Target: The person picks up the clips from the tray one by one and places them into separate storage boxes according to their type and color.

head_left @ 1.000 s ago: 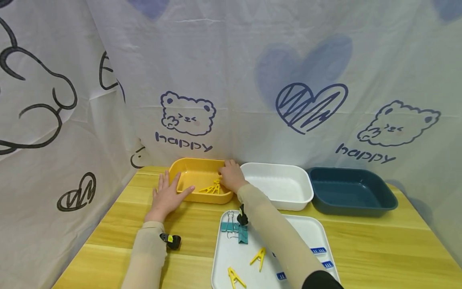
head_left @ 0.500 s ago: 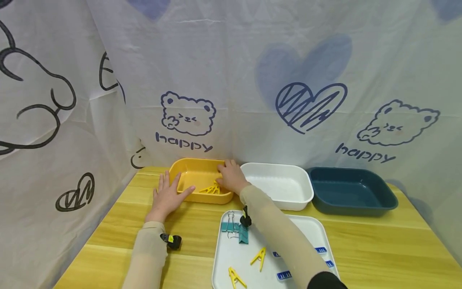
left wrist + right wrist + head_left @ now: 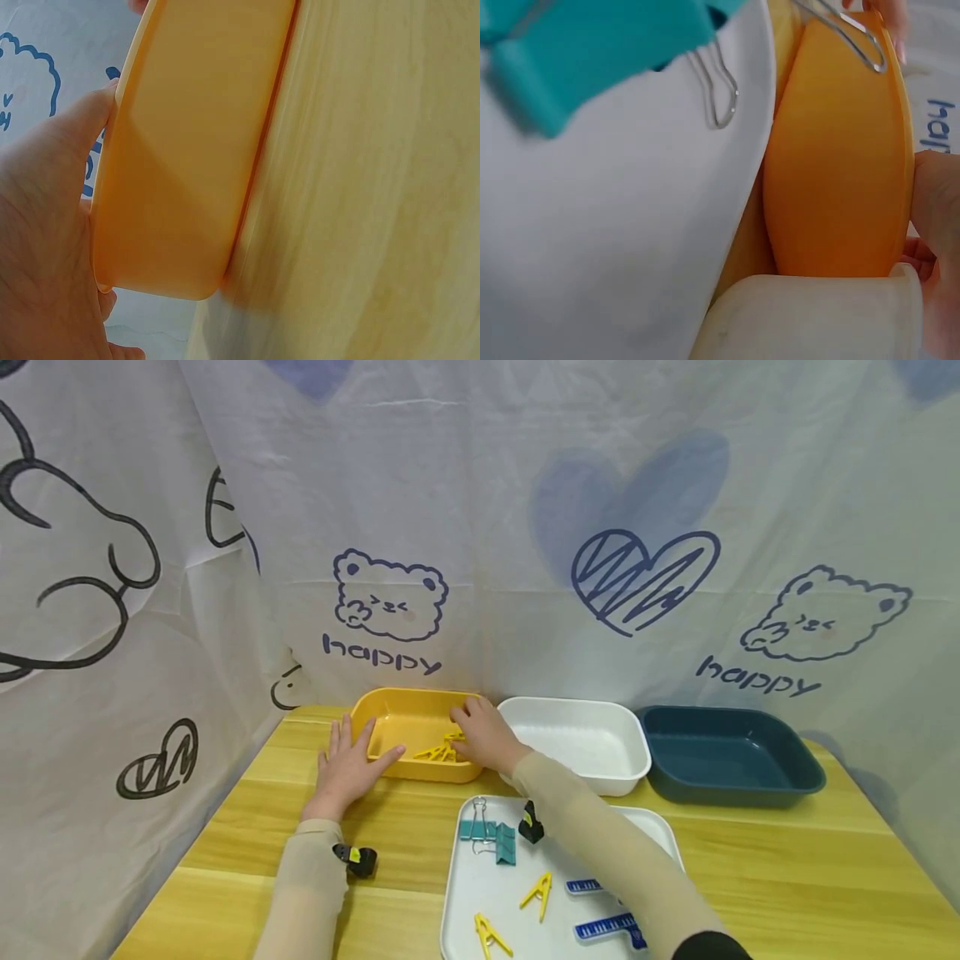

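A yellow bin (image 3: 397,727) stands at the back left of the table, with several small yellow A-shaped clips (image 3: 435,753) lying at its right end. My left hand (image 3: 348,777) rests on its left front corner, fingers spread; the left wrist view shows the thumb (image 3: 94,112) against the rim. Over the bin's right end is my right hand (image 3: 487,735), its thumb and forefinger apart beside the clips. In the right wrist view, part of this hand (image 3: 937,202) shows past the rim, most of its fingertips hidden.
A white bin (image 3: 585,747) and a dark teal bin (image 3: 735,752) stand to the right. In front, a white tray (image 3: 465,893) holds teal binder clips (image 3: 506,845), yellow clips (image 3: 537,895) and blue pieces with white key-like marks (image 3: 603,928). A patterned cloth hangs behind.
My right forearm has swung to the right and the hand has turned slightly at the bin's right end, uncovering more blue pieces on the tray. My left hand has stayed put.
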Action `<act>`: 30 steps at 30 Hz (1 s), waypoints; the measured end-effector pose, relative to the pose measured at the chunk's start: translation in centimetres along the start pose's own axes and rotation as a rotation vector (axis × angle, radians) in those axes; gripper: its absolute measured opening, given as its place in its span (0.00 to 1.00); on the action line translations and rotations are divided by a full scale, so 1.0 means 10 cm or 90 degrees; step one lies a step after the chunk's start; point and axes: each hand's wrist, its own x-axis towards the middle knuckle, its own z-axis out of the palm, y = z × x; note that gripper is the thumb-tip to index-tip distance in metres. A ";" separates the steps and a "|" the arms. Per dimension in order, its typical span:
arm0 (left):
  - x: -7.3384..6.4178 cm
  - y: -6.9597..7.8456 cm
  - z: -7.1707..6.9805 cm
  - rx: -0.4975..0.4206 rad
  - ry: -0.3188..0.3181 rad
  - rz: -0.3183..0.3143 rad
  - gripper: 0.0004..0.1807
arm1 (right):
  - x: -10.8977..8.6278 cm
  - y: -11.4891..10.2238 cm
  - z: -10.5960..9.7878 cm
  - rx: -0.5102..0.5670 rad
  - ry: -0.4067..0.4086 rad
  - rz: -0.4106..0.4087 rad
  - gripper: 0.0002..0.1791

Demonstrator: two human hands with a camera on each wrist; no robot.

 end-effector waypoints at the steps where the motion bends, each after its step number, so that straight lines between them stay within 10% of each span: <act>1: 0.00 0.00 0.00 0.000 0.000 0.000 0.54 | -0.02 0.00 -0.01 -0.007 0.005 -0.012 0.24; 30: -0.02 0.02 -0.02 -0.007 -0.008 -0.003 0.54 | -0.72 0.10 -0.36 -0.017 0.077 -0.178 0.20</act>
